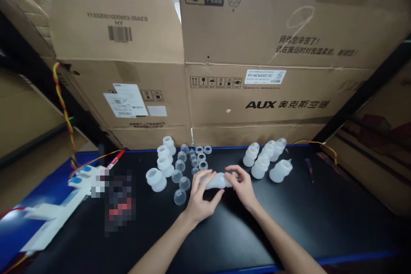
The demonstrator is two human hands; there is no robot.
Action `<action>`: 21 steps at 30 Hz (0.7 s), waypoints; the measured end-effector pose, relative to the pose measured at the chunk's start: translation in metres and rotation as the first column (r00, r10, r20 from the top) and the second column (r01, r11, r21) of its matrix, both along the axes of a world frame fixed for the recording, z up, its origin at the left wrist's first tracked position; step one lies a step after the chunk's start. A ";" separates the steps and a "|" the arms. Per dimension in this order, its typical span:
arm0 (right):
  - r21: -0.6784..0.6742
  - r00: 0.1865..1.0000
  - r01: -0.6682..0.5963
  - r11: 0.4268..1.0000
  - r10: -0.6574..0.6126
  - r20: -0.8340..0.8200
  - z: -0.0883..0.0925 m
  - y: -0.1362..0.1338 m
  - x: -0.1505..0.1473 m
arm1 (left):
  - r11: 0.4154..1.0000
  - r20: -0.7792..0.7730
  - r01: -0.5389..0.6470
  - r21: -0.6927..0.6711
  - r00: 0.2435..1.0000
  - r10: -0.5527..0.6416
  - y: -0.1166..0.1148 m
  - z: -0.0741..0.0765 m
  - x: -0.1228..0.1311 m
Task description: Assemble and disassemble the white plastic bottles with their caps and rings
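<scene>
A translucent white baby bottle [219, 180] lies on its side between my two hands, just above the black table top. My left hand [199, 200] is wrapped around its left end, thumb below. The fingers of my right hand [242, 187] pinch the right end, largely covering it. Left of my hands stand clear dome caps [180, 197] in a column, with small clear teats [194, 162] and white screw rings [202, 165] beside them. Farther left are several open-necked bottle bodies [156, 180]. On the right, several bottles with covered tops [280, 171] stand grouped.
Large cardboard panels [218, 94] wall off the back of the black table [257, 227]. A small screwdriver [309, 169] lies at the right. On the left are a white power strip [54, 216], a yellow-red cable [66, 115] and a pixelated patch.
</scene>
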State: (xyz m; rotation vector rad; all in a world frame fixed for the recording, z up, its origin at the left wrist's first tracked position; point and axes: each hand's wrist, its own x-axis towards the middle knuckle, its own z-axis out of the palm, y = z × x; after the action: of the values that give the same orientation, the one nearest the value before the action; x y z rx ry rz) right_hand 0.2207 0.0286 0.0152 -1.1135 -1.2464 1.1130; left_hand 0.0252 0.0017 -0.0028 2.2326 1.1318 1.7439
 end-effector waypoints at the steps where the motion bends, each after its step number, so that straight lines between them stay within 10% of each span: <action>1: 0.023 1.000 0.004 1.000 -0.003 -0.029 -0.001 0.001 0.001 | 1.000 0.051 0.010 -0.017 0.999 -0.010 -0.001 0.001 -0.001; 10: 0.111 0.996 0.020 0.994 -0.011 -0.089 -0.021 0.009 0.004 | 0.832 0.284 0.222 -0.508 0.955 -0.082 -0.004 -0.013 0.004; 21: 0.052 0.987 0.131 0.990 -0.125 -0.105 -0.003 0.001 0.002 | 0.984 0.075 0.114 -0.137 0.992 -0.105 -0.008 -0.002 0.003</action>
State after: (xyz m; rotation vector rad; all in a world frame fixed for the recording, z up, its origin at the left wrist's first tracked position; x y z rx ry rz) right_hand 0.2222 0.0294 0.0119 -1.0649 -1.1061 1.0175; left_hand 0.0285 -0.0063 -0.0043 2.0958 1.0614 1.6293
